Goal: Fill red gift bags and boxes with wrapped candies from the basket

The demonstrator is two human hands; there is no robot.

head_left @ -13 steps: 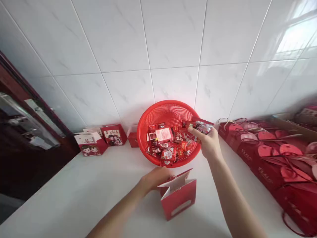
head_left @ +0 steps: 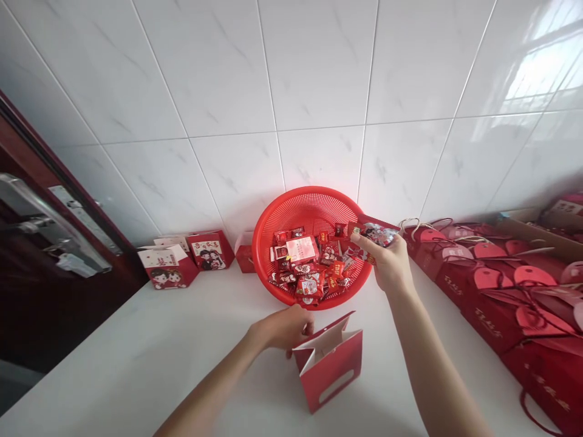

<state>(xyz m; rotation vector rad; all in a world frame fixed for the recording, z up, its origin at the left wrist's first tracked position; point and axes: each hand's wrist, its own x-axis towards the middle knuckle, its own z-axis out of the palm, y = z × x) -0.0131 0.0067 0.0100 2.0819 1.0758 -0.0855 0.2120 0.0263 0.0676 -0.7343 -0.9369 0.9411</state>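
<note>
My right hand [head_left: 392,260] is closed on a red printed packet [head_left: 379,234] with a shiny patterned middle, over the right rim of a red plastic colander [head_left: 314,195]. Inside the colander lie several wrapped sweets [head_left: 310,284] and a pale pink printed packet [head_left: 302,249]. My left hand [head_left: 289,328], fingers curled, is at the back left corner of a red paper gift box [head_left: 334,370]. That box stands on the table with its top open and its white inside showing. Whether the left fingers grip anything is hidden.
Small red gift boxes with cartoon couples [head_left: 167,267] stand at the left by the tiled wall [head_left: 319,67]. Rows of red gift bags with cord handles [head_left: 505,303] line the right side, beside a cardboard box [head_left: 523,226]. A dark door with a metal handle [head_left: 50,212] is far left.
The packet in my right hand has shifted slightly right. My left fingers have drawn a little left from the gift box's back edge, and the box sits slightly nearer.
</note>
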